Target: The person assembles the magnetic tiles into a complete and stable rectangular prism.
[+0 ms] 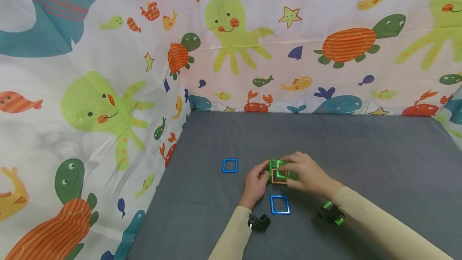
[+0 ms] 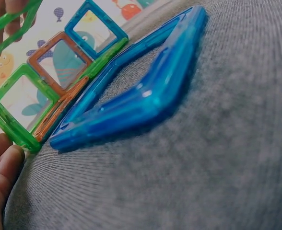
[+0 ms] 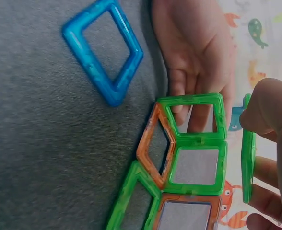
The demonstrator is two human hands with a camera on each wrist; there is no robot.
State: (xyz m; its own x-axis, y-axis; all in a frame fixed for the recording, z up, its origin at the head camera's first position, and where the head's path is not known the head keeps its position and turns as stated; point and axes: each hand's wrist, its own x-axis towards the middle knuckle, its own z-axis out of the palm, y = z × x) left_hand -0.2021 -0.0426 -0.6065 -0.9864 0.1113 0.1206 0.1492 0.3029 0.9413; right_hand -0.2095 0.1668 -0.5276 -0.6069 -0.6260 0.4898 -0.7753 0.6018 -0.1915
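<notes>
Right up against the left wrist camera it's a blue square tile, flat just on the near side of the tile build and apart from it! And that build, green and orange frames joined edge to edge, some upright, some lying flat, stands on the grey tabletop. Here's the left hand at the build's left side, fingers laid loosely against an upright green frame. Over on the build's right, it's the right hand, pinching a loose green tile between thumb and fingers, right over the build! Well to the build's left lies another blue tile, and beyond the build hangs a cloth printed with sea creatures.
</notes>
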